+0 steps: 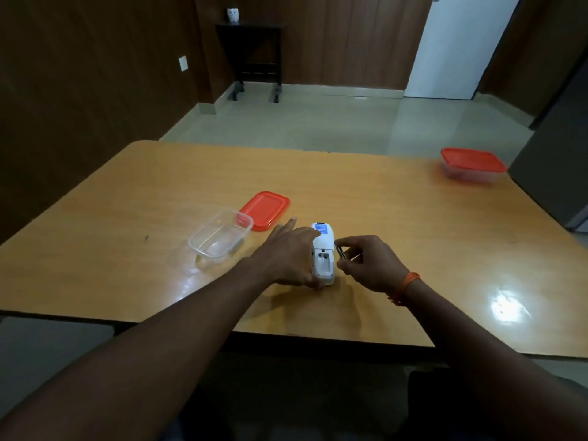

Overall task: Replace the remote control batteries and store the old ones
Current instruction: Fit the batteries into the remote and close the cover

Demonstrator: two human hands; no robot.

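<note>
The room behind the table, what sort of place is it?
Probably a plain room in a home or office: dark wood-panelled walls, a pale tiled floor, a white door and a small dark side table.

Dark brown wood panelling (79,74) covers the left and far walls, with a pale switch plate (183,63) set into the left wall. The floor (305,122) is pale, glossy tile edged by a light skirting strip. Against the far wall stands a small dark side table (251,49) on castors, with a small white figurine (233,14) on top. To the right, a white door (458,46) stands bright against the panelling. In the foreground is a light wooden surface (397,224), glossy, with a bright glare patch (507,305) near its right front. A dark grey cabinet side (553,173) rises at the right edge.
</note>
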